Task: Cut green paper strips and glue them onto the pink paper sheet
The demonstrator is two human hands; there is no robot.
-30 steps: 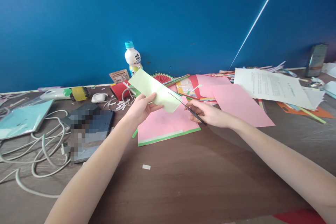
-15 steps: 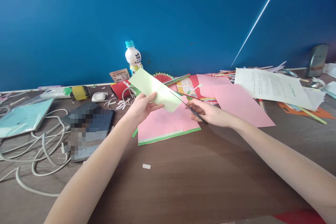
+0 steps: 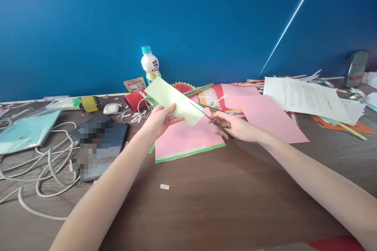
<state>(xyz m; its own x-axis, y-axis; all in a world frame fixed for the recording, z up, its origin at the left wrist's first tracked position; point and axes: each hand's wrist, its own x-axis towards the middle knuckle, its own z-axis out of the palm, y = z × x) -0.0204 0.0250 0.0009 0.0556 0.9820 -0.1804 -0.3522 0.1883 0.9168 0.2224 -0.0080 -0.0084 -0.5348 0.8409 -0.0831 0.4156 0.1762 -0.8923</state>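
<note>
The left hand has its fingers closed on the green paper, above a pink sheet on the tabletop. The right hand has its fingers curled around the scissors, which reach over the paper's right part. A bottle stands behind.

I keep my bare left forearm slanted from the lower edge up to the middle. My bare left hand makes a pinch, with the thumb uppermost. My bare right forearm comes from the lower right, its wrist almost straight. My bare right hand has curled fingers. Both hands are near each other, not touching.
</note>
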